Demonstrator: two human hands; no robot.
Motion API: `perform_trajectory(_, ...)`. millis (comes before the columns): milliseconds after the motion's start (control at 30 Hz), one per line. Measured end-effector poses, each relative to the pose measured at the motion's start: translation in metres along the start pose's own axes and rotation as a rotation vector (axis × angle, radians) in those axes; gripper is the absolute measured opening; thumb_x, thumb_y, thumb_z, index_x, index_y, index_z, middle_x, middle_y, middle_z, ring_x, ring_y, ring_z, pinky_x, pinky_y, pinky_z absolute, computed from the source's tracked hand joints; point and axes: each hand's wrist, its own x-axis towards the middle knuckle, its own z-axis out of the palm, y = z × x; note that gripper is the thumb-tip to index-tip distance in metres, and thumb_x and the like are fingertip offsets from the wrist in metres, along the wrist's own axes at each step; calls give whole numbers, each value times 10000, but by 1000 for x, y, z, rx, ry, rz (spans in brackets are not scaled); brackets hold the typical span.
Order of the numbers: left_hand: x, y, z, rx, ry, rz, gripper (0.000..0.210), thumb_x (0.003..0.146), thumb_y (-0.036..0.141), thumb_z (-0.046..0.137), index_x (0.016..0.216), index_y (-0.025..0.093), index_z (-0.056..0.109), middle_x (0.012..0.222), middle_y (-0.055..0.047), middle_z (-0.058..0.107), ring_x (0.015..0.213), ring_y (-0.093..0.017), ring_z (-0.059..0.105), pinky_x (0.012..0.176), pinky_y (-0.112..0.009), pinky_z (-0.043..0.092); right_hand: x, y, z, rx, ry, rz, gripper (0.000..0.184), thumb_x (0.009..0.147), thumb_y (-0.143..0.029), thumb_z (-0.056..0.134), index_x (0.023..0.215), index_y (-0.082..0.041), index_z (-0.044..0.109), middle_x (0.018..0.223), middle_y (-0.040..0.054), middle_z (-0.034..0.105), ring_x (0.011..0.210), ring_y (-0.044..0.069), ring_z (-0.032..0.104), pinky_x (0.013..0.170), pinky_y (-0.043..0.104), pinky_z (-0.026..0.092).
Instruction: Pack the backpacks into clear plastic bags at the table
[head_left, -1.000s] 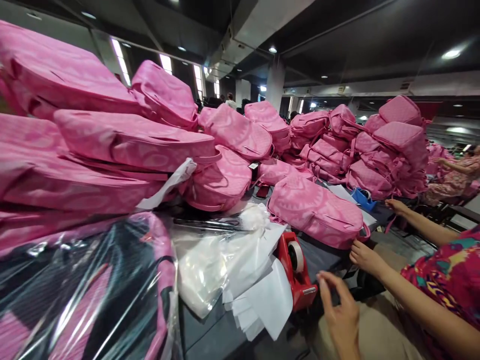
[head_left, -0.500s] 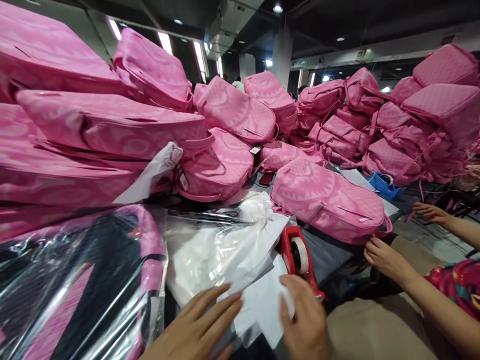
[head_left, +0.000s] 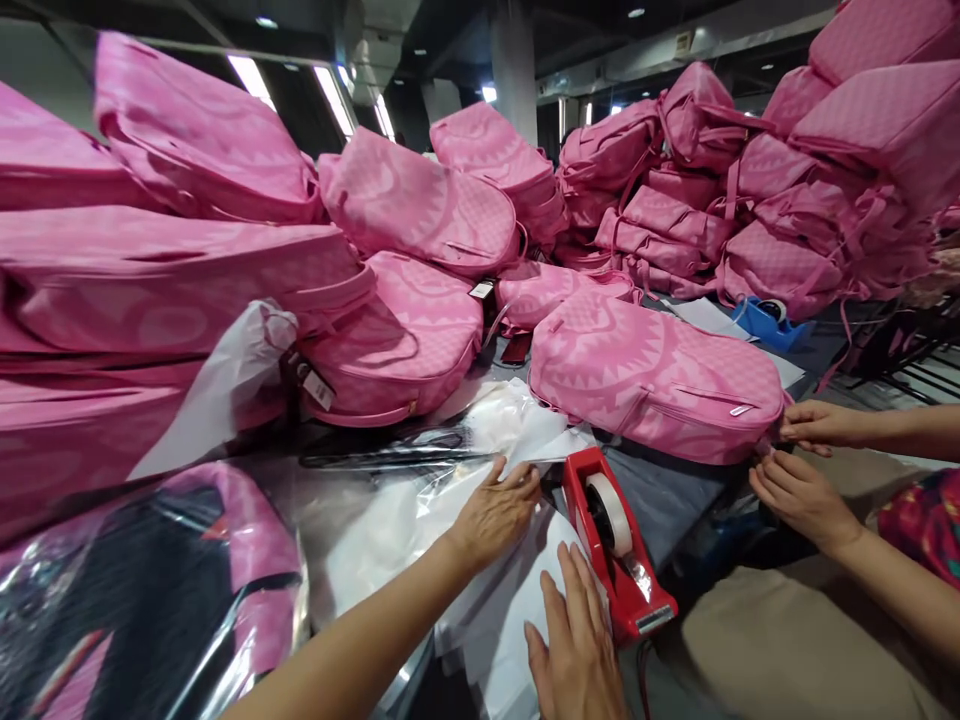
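My left hand (head_left: 495, 512) lies flat with fingers spread on a heap of clear plastic bags and white paper sheets (head_left: 420, 520) on the grey table (head_left: 660, 495). My right hand (head_left: 574, 640) rests palm down on the white paper, its fingers beside a red tape dispenser (head_left: 619, 545) that holds a roll of tape. Neither hand grips anything. A pink backpack (head_left: 652, 375) lies on the table just beyond the dispenser.
A co-worker's two hands (head_left: 806, 460) touch the pink backpack's right end. Stacks of pink backpacks (head_left: 187, 260) fill the left and back. A bagged backpack in plastic (head_left: 150, 590) lies at lower left. A blue tape dispenser (head_left: 772, 320) sits at the right.
My left hand has come into view and slid forward onto the plastic bags. My right hand moved onto the white paper beside the red dispenser. The co-worker's hands closed in on the backpack.
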Motion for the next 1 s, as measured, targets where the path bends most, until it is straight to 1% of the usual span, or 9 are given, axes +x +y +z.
perform_trajectory(133, -7, -10, -1, 22, 70, -113, 188, 983, 139, 541, 1080, 207, 687, 1276, -38, 672, 1241, -251, 563, 1117, -509, 370, 21, 3, 25, -103, -113, 39, 479, 862, -126, 583, 1339, -87, 590, 1541, 259, 429, 1420, 411, 441, 1002, 545, 549)
perform_trajectory(267, -4, -19, -6, -1, 72, -185, 169, 959, 131, 576, 1054, 222, 683, 1248, -27, 679, 1239, -256, 567, 1079, -495, 390, 33, -1, 49, -122, -223, 88, 508, 812, -72, 649, 1317, -39, 616, 1474, 359, 445, 1357, 483, 487, 1037, 653, 474)
perform_trajectory(433, 2, -32, -17, -49, 73, -204, 208, 927, 112, 580, 1026, 250, 700, 1237, -19, 689, 1239, -260, 558, 1085, -480, 364, 39, -26, 60, -51, -291, 100, 433, 846, -37, 566, 1264, -70, 673, 1422, 322, 527, 1313, 449, 548, 1005, 642, 510)
perform_trajectory(533, 3, -35, -22, -66, 41, -213, 192, 943, 136, 567, 1022, 244, 705, 1237, -29, 691, 1210, -273, 560, 1044, -483, 377, 45, -46, 68, -23, -266, 111, 404, 853, -16, 519, 1215, -41, 696, 1358, 312, 587, 1286, 419, 581, 991, 583, 550)
perform_trajectory(633, 3, -35, -24, -70, 15, -209, 186, 952, 148, 568, 1051, 236, 698, 1261, -40, 683, 1227, -281, 546, 1031, -478, 378, 45, -62, 67, 26, -139, 99, 349, 872, -61, 549, 1181, -26, 709, 1365, 303, 589, 1306, 405, 568, 1028, 535, 550)
perform_trajectory(700, 2, -35, -24, -79, 8, -212, 205, 956, 156, 575, 1103, 246, 686, 1282, -32, 677, 1239, -274, 541, 1035, -473, 374, 36, -64, 49, 113, -47, 70, 330, 911, -152, 577, 1208, -90, 709, 1397, 245, 591, 1304, 379, 577, 1025, 516, 563)
perform_trajectory(800, 2, -36, -24, -101, 7, -234, 230, 947, 173, 603, 1152, 255, 670, 1291, -23, 677, 1233, -267, 544, 1018, -465, 380, 18, -40, -9, 275, 59, 18, 345, 958, -290, 592, 1285, -226, 683, 1330, 126, 666, 1212, 309, 654, 993, 452, 591)
perform_trajectory(900, 4, -37, -25, -130, 24, -271, 222, 926, 162, 615, 1117, 255, 682, 1273, -22, 686, 1220, -267, 547, 989, -452, 384, 22, 22, -78, 326, 202, 130, 262, 976, -363, 593, 1204, -307, 709, 1108, 50, 758, 966, 220, 745, 860, 310, 620)
perform_trajectory(1000, 5, -38, -25, -166, 53, -316, 231, 911, 131, 604, 1082, 259, 692, 1238, -15, 702, 1200, -257, 558, 976, -442, 384, 65, 100, -107, 287, 264, 243, 277, 1008, -349, 556, 1210, -215, 690, 1001, 92, 775, 877, 216, 758, 781, 278, 613)
